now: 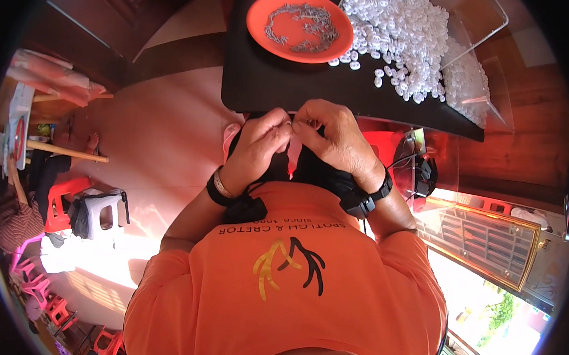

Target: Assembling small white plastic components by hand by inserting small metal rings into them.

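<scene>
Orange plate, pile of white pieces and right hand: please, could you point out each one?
Orange plate [256, 25]: head view, left side of its rim.
Pile of white pieces [399, 30]: head view, near the pile's middle.
Right hand [338, 138]: head view, back of the hand.

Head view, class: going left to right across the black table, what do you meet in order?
Orange plate with grey slivers, heap of white oval pieces, another white pile at the right end.

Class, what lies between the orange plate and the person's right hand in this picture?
A bare stretch of the black table lies between the orange plate and the right hand, as the head view shows.
</scene>
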Demonstrator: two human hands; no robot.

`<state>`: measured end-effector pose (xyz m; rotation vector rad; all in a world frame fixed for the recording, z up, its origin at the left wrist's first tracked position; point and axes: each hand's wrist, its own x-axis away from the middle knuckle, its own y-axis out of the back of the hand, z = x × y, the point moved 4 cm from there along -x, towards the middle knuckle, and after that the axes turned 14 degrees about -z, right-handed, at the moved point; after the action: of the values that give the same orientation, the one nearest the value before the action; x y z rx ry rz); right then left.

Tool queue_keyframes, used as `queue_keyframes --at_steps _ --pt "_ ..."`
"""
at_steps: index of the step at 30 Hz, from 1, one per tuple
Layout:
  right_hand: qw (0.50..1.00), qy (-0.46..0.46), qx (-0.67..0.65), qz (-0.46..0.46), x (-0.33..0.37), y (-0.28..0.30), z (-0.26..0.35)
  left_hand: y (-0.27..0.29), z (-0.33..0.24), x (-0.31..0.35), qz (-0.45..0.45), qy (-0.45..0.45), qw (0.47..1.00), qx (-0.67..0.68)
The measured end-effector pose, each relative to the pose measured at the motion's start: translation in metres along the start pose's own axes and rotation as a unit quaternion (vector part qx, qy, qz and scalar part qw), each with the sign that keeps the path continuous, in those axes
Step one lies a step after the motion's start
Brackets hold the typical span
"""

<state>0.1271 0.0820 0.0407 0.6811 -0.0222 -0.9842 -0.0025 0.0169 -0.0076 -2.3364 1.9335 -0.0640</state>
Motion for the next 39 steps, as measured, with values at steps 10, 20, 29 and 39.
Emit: queue_keyframes --at_steps 10,20,29,39 --pt "0.997 0.069 0.005 -0.042 0.003 -0.01 0.015 0.012 0.007 0.0 -0.044 0.002 0.998 0.049" --pt "0.987 0.137 0.043 -0.077 -0.005 -0.013 0.016 0.018 0.009 -0.006 -0.03 0.082 0.988 0.127" --pt "0.986 0.118 0.017 -0.117 -0.011 -0.018 0.019 0.017 0.014 -0.011 -0.045 0.105 0.976 0.184" --pt "0.987 0.129 -0.008 -0.101 -0.017 -0.016 0.019 0.025 0.0 -0.016 -0.066 0.081 0.987 0.12"
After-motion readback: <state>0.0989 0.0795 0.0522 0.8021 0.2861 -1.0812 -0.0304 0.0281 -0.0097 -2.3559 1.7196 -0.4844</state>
